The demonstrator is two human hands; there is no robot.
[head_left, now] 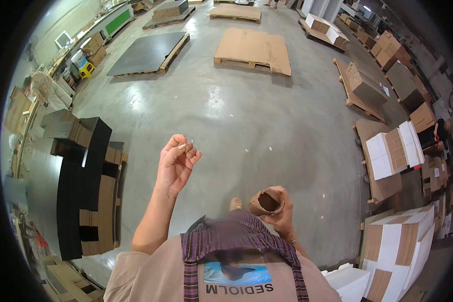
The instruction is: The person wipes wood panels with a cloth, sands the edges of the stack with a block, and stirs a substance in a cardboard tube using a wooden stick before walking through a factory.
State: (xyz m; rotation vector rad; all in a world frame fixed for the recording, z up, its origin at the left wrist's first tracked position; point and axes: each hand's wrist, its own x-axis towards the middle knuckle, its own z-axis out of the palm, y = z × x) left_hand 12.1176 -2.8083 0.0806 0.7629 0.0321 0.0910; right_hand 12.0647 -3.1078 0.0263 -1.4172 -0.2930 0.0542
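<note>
My left hand (pixel 175 168) is raised in front of me over the grey floor, its fingers curled in toward the thumb. A pale speck shows by the fingertips, too small to name. Lower and to the right, close to my body, my right hand (pixel 283 216) is wrapped round a brown open-topped paper bag (pixel 255 206). Its mouth faces up with an uneven rim, and the inside is dark. The two hands are well apart. Below them is the striped apron (pixel 226 229) I wear.
Stacked black and brown boards (pixel 93 186) stand on a pallet at the left. White and brown carton stacks (pixel 395 151) line the right. Farther off, a cardboard-topped pallet (pixel 251 48) and a grey-sheeted pallet (pixel 148 53) lie on the floor. People (pixel 48 90) are at both sides.
</note>
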